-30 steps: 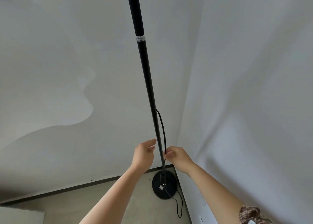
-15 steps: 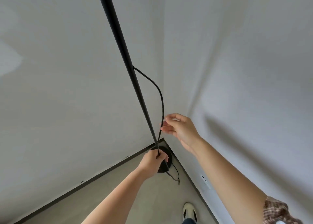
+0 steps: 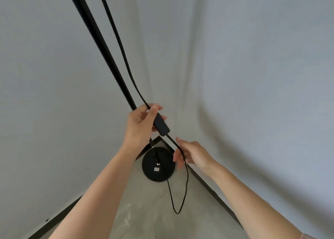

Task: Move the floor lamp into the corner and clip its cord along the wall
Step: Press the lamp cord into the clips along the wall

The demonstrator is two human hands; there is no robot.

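Note:
The black floor lamp stands in the room corner, its round base (image 3: 158, 164) on the floor and its thin pole (image 3: 101, 45) rising to the upper left. A black cord (image 3: 122, 54) runs beside the pole, passes through an inline switch box (image 3: 161, 124), then loops down over the floor (image 3: 182, 199). My left hand (image 3: 140, 126) grips the cord just above the switch box, close against the pole. My right hand (image 3: 191, 154) holds the cord below the box with loosely curled fingers.
Two white walls (image 3: 253, 75) meet in the corner behind the lamp, with a dark baseboard (image 3: 213, 191) along their foot. The floor (image 3: 144, 211) is pale concrete with small specks.
My view has dropped toward the base. My left hand rose from low on the pole to the cord at the switch box. My right hand slid down the cord below the box.

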